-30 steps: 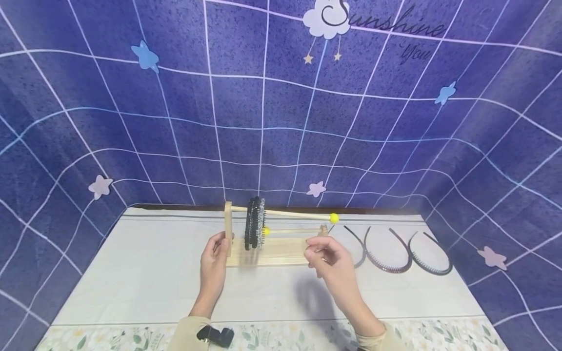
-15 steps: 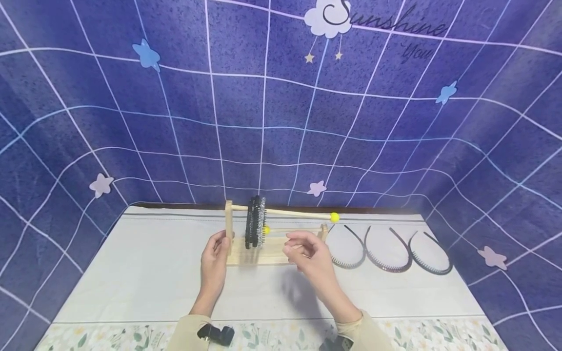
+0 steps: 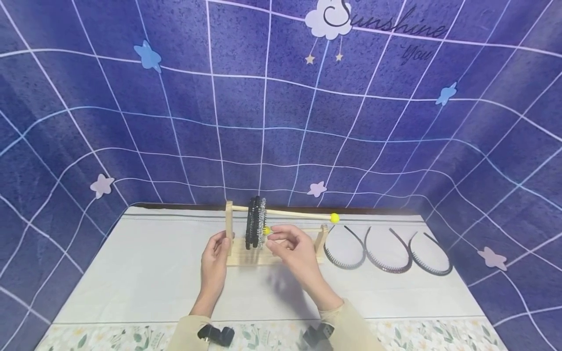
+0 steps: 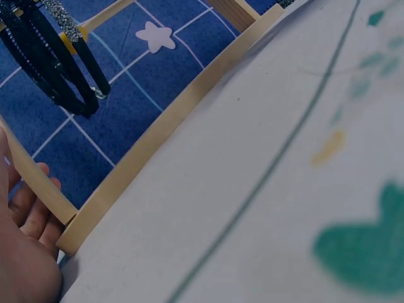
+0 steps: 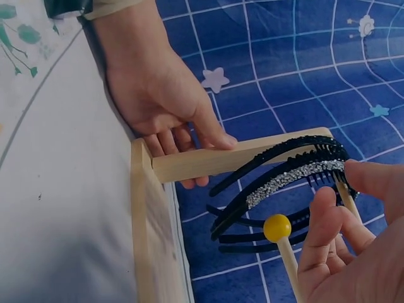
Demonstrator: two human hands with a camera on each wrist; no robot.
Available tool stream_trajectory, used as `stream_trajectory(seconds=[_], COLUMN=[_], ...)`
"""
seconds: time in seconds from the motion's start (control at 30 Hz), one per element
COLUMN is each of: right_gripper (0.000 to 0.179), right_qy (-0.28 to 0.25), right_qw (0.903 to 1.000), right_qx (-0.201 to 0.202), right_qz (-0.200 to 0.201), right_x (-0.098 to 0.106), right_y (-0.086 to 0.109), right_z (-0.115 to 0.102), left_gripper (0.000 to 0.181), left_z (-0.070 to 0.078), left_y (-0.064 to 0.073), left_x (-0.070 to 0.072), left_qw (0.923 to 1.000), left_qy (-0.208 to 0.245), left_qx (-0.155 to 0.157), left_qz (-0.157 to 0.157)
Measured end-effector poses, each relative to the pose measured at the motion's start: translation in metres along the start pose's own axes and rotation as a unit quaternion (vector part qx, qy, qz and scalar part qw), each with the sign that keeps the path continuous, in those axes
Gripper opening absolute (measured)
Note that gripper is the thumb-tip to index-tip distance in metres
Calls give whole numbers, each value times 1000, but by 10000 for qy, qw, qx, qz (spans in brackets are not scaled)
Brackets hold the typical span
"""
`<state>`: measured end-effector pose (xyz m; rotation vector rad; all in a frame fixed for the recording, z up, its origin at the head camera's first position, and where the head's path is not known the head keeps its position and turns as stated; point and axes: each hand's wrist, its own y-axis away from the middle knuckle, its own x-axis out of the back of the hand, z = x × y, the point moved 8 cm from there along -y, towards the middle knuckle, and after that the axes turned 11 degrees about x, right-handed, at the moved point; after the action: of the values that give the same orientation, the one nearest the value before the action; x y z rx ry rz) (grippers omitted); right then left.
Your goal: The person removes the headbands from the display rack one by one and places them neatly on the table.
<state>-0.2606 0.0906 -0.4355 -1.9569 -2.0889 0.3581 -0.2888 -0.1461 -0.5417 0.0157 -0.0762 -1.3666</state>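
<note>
Headbands hang bunched on a rod of the wooden rack in the right wrist view; the right hand has bent fingers, their tips apart, just beside the glittery band, and no pinch shows, though whether it touches cannot be told. A yellow ball tips the other rod close by, so a band pulled sideways could catch there, or its teeth could snag neighbours and drag them along. In the left wrist view, the left hand grips the post; if that hold slackened during a tug, the rack might slide on the white cloth. In the head view, the bunch sits near the left post, while three loose bands lie on the covered counter by the rack's right end. Purple-blue fabric rises behind and alongside, printed with pale grid lines, stars and a cloud.
</note>
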Motion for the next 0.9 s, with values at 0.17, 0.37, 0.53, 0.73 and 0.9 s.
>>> stream_trajectory(seconds=[0.17,0.37,0.53,0.73,0.9], right_gripper=[39,41,42,41,33], right_qy=[38,114,197,162,41], right_qw=[9999,9998,9997,9998,10000], right_qx=[104,138,67,-27,-44], right_qz=[-41,-128,-129,-67,-53], right_x=[-6,-15,-18,-19,-19], right_y=[-5,-9,-11,-13,-13], right_z=[0,0,2,4,5], left_gripper=[54,56,57,58,56], left_z=[1,0,-1,0,1], left_y=[-1,0,0,-1,0], left_x=[-1,-1,-1,-1,-1], left_qw=[10000,9999,9999,9998,9999], left_qy=[11,-135,-144,-153,-99], left_qx=[-24,9,51,36,18], left_qz=[14,-24,-64,-73,-40])
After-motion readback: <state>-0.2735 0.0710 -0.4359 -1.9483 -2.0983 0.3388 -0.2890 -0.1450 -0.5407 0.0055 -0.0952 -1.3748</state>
